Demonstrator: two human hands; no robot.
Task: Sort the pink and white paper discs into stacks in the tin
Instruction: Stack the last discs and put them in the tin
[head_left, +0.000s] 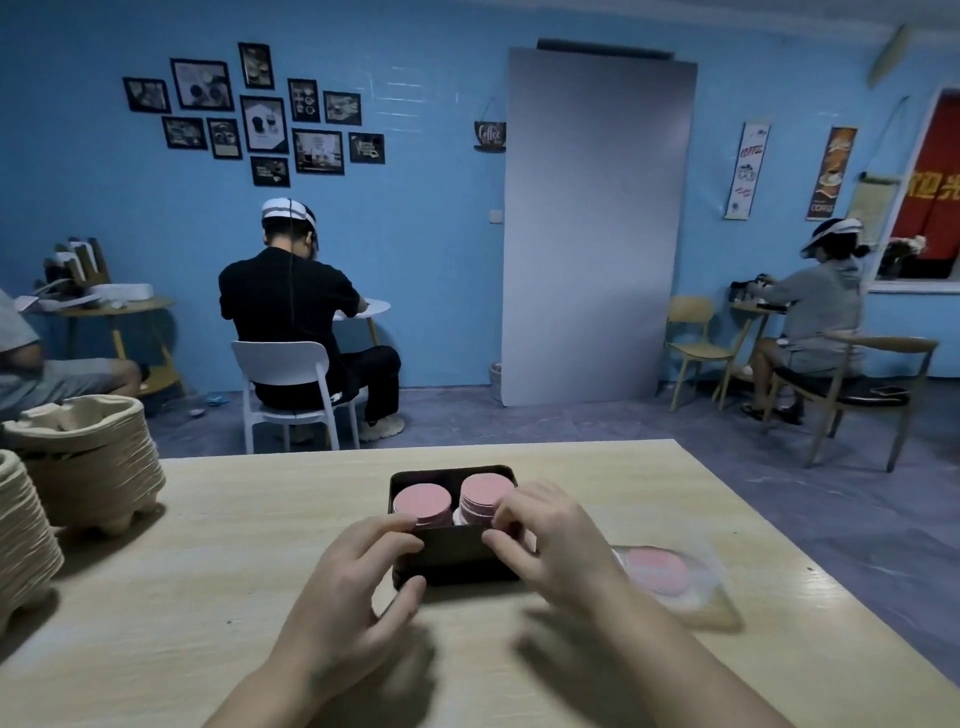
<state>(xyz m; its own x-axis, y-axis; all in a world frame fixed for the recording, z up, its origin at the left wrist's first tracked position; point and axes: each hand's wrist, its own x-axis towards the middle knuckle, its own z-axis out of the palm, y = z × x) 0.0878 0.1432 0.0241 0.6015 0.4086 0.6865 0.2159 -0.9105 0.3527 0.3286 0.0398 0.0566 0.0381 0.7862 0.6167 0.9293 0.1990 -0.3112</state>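
Both hands at the black tin (452, 553) on the wooden table (234, 571)
The left hand (353, 587) grips the tin's near-left corner with curled fingers and thumb. The right hand (550, 540) curls its fingertips on the right pink disc stack (485, 491); whether it pinches anything, I cannot tell. The left pink disc stack (422, 503) sits beside it in the tin.

tin (457, 558): dull, matt walls
discs (421, 503): paper, matt
table (249, 525): wood grain, smooth, faint sheen
trays (88, 462): moulded pulp, rough, matt
bag (719, 605): clear plastic, glossy
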